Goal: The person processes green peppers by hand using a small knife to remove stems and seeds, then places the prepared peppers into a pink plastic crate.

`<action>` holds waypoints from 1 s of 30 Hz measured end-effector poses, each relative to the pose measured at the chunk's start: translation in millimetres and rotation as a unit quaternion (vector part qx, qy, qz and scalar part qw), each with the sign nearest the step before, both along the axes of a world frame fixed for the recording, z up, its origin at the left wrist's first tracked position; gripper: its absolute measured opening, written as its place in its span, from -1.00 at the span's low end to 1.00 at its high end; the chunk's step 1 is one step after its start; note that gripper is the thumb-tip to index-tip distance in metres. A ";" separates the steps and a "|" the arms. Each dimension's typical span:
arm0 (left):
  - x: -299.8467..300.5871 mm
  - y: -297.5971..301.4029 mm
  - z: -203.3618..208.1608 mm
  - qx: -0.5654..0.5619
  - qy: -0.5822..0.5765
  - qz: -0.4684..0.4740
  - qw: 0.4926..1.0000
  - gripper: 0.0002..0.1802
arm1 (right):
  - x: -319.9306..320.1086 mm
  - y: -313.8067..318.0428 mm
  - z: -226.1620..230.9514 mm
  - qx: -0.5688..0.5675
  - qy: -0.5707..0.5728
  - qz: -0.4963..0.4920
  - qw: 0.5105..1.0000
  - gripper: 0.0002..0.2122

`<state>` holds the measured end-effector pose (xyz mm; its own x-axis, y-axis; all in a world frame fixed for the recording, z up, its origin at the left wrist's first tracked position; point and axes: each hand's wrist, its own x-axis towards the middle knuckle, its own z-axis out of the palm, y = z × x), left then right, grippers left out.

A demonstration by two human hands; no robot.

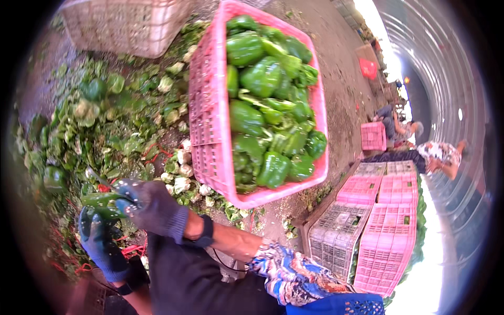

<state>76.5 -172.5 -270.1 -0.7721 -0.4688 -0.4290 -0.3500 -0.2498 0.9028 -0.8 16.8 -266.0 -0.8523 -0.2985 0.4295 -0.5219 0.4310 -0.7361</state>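
My left hand point(101, 247), in a dark blue-grey glove, is closed around a green bell pepper point(100, 199) at the lower left. My right hand point(152, 206), gloved alike and speckled with pale bits, is closed at the pepper's right end. A thin greyish strip like a knife blade point(95, 176) juts out past the right fingers; its handle is hidden in the glove. Beyond my hands stands a pink plastic crate point(210, 105) heaped with glossy green bell peppers point(262, 76).
Green trimmings point(126, 121), pale seed cores and red strings litter the ground. Another crate point(126, 26) stands at the far left. Stacked pink and grey crates point(386, 241) rise at the right. Two people point(438, 157) are farther off, near a smaller pink crate point(373, 136).
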 end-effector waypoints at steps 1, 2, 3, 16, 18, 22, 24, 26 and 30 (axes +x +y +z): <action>-1.2 20.4 10.3 -0.008 0.007 -0.016 1.000 -0.55 | 8.5 27.3 21.5 -0.051 -0.054 -0.025 0.997 -0.79; -2.7 39.6 22.3 0.022 0.046 -0.070 0.996 -0.52 | 17.4 53.7 43.4 -0.104 -0.108 -0.043 0.988 -0.78; -3.6 58.1 31.5 0.055 0.082 -0.126 0.987 -0.49 | 26.2 88.0 69.3 -0.133 -0.122 -0.032 0.983 -0.79; 35.1 34.9 36.9 0.024 -0.009 -0.050 0.998 -0.59 | 10.5 435.7 85.6 0.019 -0.311 -0.263 0.913 -0.72; 39.0 52.0 15.7 0.055 -0.030 -0.032 0.998 -0.57 | 6.1 431.6 114.2 0.170 -0.312 -0.262 0.897 -0.72; 42.8 45.6 -19.7 0.086 -0.046 -0.003 0.995 -0.59 | 6.0 390.5 149.4 0.474 -0.174 -0.253 0.825 -0.68; 45.4 37.5 -49.8 0.084 -0.044 0.015 0.995 -0.59 | 13.7 358.3 186.7 0.451 -0.117 -0.274 0.842 -0.63; 40.6 27.7 -71.6 0.063 -0.027 0.034 0.997 -0.59 | 18.8 298.4 212.0 0.336 -0.145 -0.319 0.874 -0.67; 29.4 53.8 -133.5 0.021 -0.029 0.041 0.999 -0.56 | 14.2 120.8 144.4 0.044 -0.378 -0.117 0.917 -0.69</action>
<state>105.9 -118.7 -403.6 -0.7052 -0.5100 -0.4925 -0.3784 -0.3167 0.8698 13.4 137.6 -121.6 -0.9418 -0.0752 -0.3276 0.2373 0.5416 -0.8064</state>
